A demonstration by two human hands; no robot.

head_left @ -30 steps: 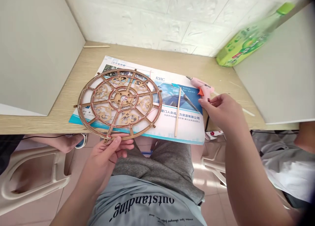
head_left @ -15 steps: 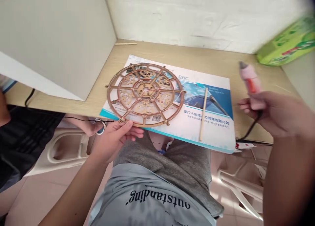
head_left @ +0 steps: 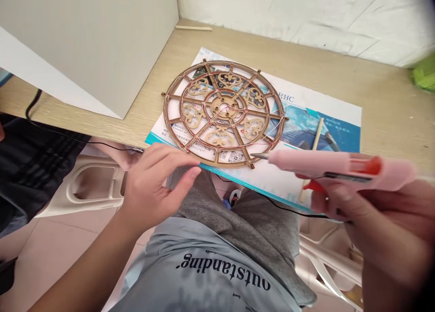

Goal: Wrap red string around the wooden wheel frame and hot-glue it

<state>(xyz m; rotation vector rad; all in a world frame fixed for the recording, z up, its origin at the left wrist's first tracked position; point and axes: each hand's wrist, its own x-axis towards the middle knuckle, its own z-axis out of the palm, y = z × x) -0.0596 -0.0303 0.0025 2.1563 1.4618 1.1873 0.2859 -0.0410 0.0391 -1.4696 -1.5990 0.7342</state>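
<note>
A: Hands?
B: Left hand (head_left: 154,187) open, empty, fingertips just beside the wooden wheel (head_left: 224,106); right hand (head_left: 377,212) clenched on the pink glue gun (head_left: 340,163).
A: Step, next need?
B: Apparently gluing; the nozzle (head_left: 258,156) needs placing on the wheel. Gun's long axis runs level across the head view, pointing left. Wheel lies flat on a printed sheet (head_left: 326,117).

Two hands: left hand (head_left: 152,185), right hand (head_left: 380,212). One pink glue gun (head_left: 326,163), in right hand. One black cord (head_left: 288,209), just left of right hand. One wooden wheel (head_left: 234,64), just beyond left hand; six scroll panels (head_left: 219,136) inside it. One printed sheet (head_left: 340,110) beneath wheel, between hands. Two wooden sticks: near stick (head_left: 316,137) just beyond right hand, far stick (head_left: 193,28) well beyond left hand.
</note>
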